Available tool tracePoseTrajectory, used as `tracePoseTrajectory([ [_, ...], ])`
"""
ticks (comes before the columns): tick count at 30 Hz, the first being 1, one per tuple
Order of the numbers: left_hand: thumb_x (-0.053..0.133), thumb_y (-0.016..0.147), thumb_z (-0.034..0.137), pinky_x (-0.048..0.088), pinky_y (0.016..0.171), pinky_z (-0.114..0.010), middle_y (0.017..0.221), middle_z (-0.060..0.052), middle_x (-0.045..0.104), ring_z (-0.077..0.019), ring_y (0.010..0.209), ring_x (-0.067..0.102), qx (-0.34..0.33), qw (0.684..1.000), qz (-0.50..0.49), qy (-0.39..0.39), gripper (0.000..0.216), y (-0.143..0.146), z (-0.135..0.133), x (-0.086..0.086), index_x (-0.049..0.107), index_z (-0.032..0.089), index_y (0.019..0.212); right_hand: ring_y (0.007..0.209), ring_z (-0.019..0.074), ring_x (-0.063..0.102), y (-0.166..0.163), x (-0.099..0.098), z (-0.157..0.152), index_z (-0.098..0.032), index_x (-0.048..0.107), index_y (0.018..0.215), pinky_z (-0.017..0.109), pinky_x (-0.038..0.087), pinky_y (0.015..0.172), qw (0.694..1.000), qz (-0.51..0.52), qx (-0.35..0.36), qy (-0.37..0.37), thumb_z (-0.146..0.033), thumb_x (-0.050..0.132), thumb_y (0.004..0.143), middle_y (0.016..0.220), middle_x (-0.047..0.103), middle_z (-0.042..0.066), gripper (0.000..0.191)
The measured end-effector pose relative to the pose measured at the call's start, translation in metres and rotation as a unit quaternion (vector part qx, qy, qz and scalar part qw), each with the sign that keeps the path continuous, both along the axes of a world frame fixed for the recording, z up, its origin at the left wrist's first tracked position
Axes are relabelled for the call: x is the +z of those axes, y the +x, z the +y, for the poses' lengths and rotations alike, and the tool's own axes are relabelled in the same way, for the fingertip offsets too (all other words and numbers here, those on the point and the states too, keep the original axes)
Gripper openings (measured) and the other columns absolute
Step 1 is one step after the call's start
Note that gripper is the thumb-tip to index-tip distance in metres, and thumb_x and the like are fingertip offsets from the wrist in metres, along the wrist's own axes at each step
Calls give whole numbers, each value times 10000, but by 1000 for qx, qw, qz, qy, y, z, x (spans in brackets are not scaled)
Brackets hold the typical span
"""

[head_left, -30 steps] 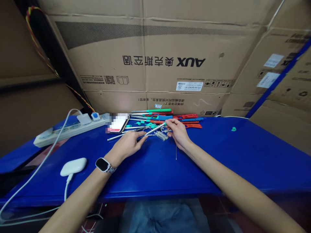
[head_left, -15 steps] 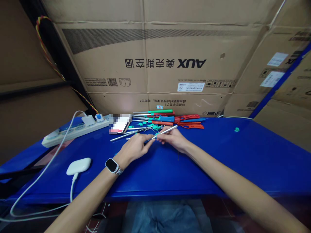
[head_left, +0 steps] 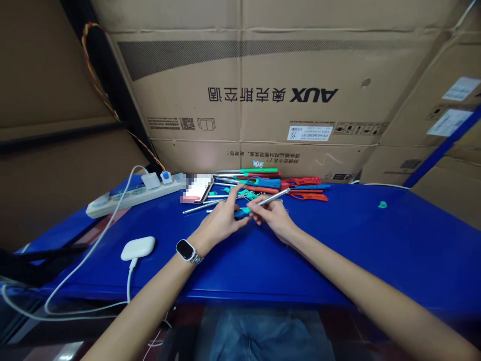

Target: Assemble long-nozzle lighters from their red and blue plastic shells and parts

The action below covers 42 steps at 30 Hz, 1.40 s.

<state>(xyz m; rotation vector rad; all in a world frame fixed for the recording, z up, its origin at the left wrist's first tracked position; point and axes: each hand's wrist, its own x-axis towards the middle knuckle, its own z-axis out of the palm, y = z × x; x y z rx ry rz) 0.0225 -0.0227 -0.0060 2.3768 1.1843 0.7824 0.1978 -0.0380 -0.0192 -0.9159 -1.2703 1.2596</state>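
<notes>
A long-nosed lighter (head_left: pixel 276 196) with a silver tube, a teal collar and a blue end lies tilted between my hands, its tube pointing up to the right. My left hand (head_left: pixel 221 216) closes on the blue end, with the index finger lifted away. On the tube beside the collar, my right hand (head_left: pixel 276 216) pinches with thumb and fingers. Just behind them is a pile of lighters with blue (head_left: pixel 265 182), green (head_left: pixel 263 171) and red handles. Loose silver tubes (head_left: pixel 199 207) and small teal pieces (head_left: pixel 246 192) lie nearby, partly hidden by my left hand.
A phone (head_left: pixel 197 188) with a blurred screen lies left of the pile. A white power strip (head_left: pixel 124 201) with plugs and a cable runs along the left, near a white earbud case (head_left: pixel 138 248). Cardboard (head_left: pixel 240 65) stands behind the blue table (head_left: pixel 338 240). One teal piece (head_left: pixel 382 204) lies right.
My left index finger has lifted, and more of the lighter's blue end and teal collar shows. The whole view has shifted, so things appear further right.
</notes>
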Motion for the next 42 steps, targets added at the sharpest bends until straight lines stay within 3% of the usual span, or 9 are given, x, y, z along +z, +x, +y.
tracePoseTrajectory([
  [4,621,865,322,440,668,-275,762,-16,640,-204,704,626,1,1000,18,3,802,0,-2,1,194,195,1532,501,99,538,-2,1,-1,-179,638,774,228,429,482,1000,-3,-28,-4,-434,866,586,578,630,-33,391],
  [9,628,853,290,408,608,-244,752,-10,626,-190,663,615,6,999,42,6,851,0,-3,2,150,194,1550,498,96,527,5,2,-2,-150,679,700,235,419,477,999,-26,8,-37,-418,865,592,592,633,-8,344],
  [23,628,845,255,442,668,-257,794,3,678,-194,734,652,-38,999,3,-5,819,2,-3,1,192,232,1538,587,113,539,12,-1,1,-209,717,825,268,451,584,990,-92,60,87,-414,796,704,736,650,-7,251],
  [26,628,854,273,443,655,-260,817,2,671,-175,687,619,-55,998,-8,27,802,0,-3,3,204,225,1533,590,128,551,11,6,0,-216,715,824,284,461,595,989,-88,42,112,-430,772,723,722,647,-3,243],
  [28,650,850,323,469,725,-285,966,-41,681,-191,796,635,-64,995,-16,72,799,-4,-1,5,233,220,1524,607,138,557,14,10,0,-225,716,813,297,470,613,989,-74,18,128,-438,776,712,738,652,4,244],
  [31,660,843,359,475,820,-325,1128,-85,663,-232,957,635,-56,991,9,121,649,-13,4,7,414,212,1426,601,138,539,22,13,2,-236,719,849,301,456,606,990,-44,-7,134,-429,775,710,721,633,-3,245],
  [34,573,890,312,453,706,-306,957,-57,700,-218,801,646,-54,991,80,97,279,-18,9,6,613,201,1143,613,144,535,27,10,4,-234,701,900,299,448,607,993,-12,-15,118,-431,761,725,693,603,-10,271],
  [38,485,927,253,410,631,-290,851,-60,691,-200,671,613,-48,991,108,60,184,-14,8,3,597,173,1049,542,127,472,23,5,4,-228,605,782,267,396,515,996,11,-48,78,-532,710,762,609,509,-33,322],
  [42,505,932,273,366,594,-278,783,-45,656,-198,638,594,-39,990,128,51,118,-7,3,1,573,186,973,440,84,245,16,1,2,-222,321,491,255,205,437,981,-123,-119,95,-680,518,856,466,261,-51,618],
])
